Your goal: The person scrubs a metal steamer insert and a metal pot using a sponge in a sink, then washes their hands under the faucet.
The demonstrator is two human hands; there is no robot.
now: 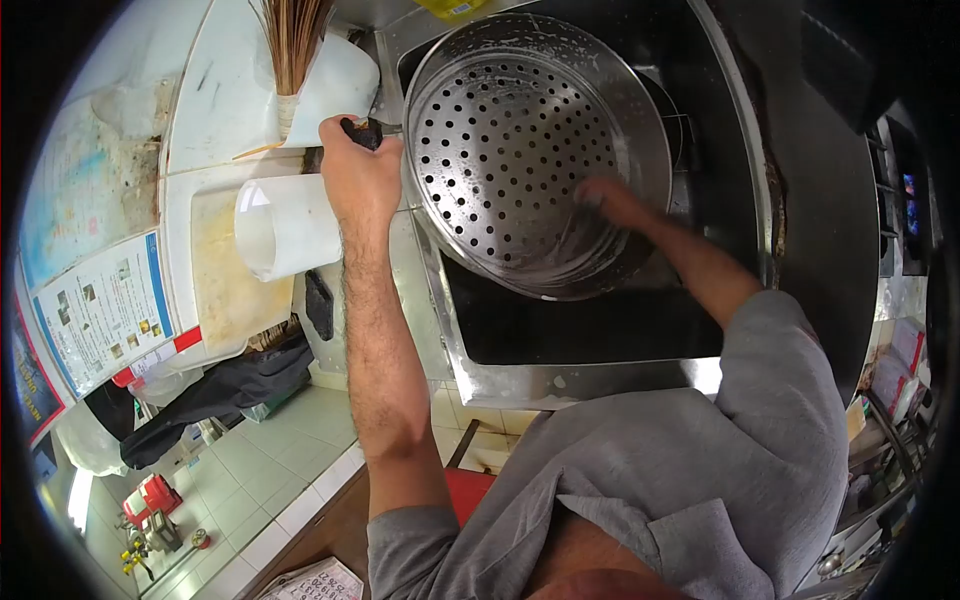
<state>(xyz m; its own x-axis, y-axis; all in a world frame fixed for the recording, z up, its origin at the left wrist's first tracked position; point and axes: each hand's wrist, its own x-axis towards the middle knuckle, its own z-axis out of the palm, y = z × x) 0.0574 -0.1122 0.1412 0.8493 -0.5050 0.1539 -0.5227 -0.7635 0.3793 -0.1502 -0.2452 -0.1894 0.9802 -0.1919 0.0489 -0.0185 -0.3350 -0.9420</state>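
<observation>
A large round metal steamer pan (540,130) with a perforated bottom lies over the dark sink basin (560,335). It looks wet, with whitish streaks and suds inside its wall. My left hand (358,165) is closed around the pan's black side handle (362,133) at the left rim. Inside the pan, near the lower right of the perforated bottom, is my right hand (608,200). Its fingers are curled and slightly blurred. Something greyish shows at the fingertips, too unclear to name.
Left of the pan are a bundle of thin sticks (292,50), a white plastic container (290,228) and a black pad (319,305). The sink's metal rim (590,382) runs along my front. A yellow packet (450,8) sits at the top edge.
</observation>
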